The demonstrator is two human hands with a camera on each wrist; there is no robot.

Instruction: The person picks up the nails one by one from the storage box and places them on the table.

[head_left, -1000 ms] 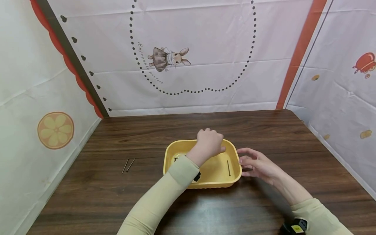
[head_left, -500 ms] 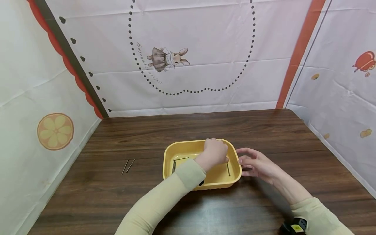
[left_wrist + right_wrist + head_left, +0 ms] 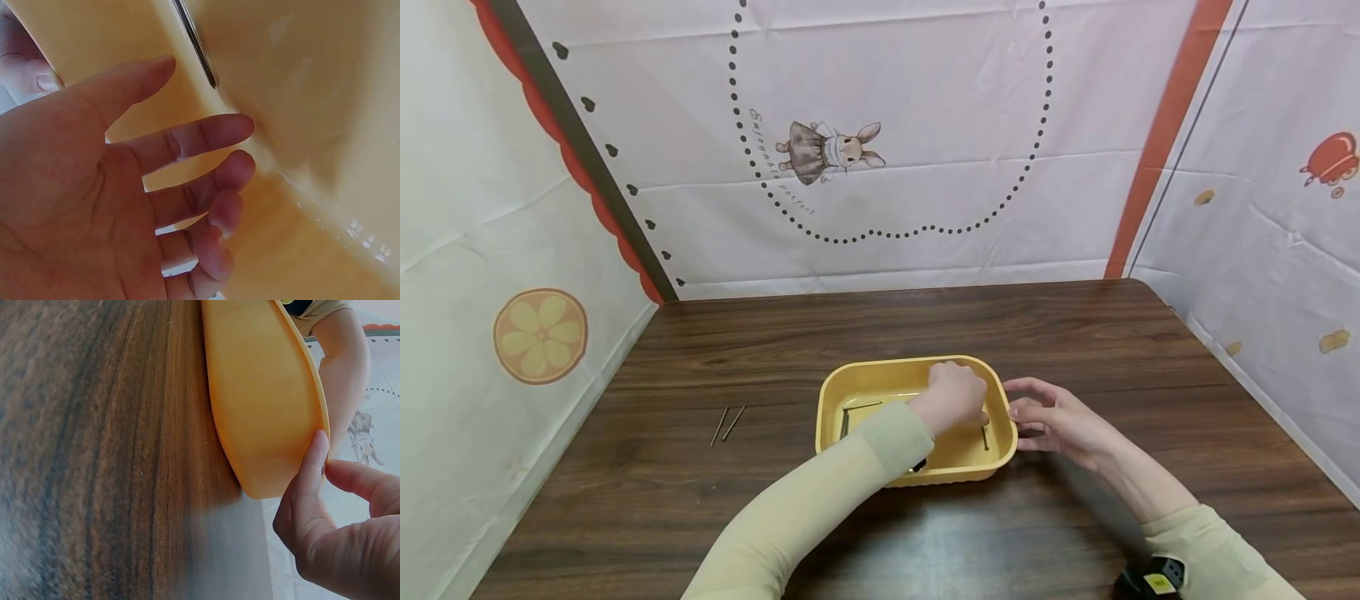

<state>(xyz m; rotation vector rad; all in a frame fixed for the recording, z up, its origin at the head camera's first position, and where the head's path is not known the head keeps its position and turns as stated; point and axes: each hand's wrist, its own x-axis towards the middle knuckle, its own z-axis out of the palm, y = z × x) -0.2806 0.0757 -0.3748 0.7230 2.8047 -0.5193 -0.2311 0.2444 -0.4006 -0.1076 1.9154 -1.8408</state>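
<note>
My left hand [image 3: 957,395] reaches down inside a yellow plastic tray [image 3: 880,367], over its right half. In the left wrist view the fingers are loosely bent with nothing between them, and a nail [image 3: 199,47] lies just beyond thumb and index fingertip. The head view shows part of that nail [image 3: 986,440] by the tray's right wall. More nails [image 3: 845,423] rest at the tray's left end, partly hidden by my sleeve. At the right end, my right hand [image 3: 1067,425] holds the tray's rim, with the thumb at the edge and fingers against the outer wall.
Two nails [image 3: 730,423] lie side by side on the dark wooden table [image 3: 760,333], left of the tray. White printed cloth [image 3: 925,208] stands behind the table and along both sides. A black device with a yellow label [image 3: 1157,579] sits at my right wrist.
My left hand has moved right and lower into the tray, toward the nail by the right wall. More nails at the left end have come into sight. The right hand stays put.
</note>
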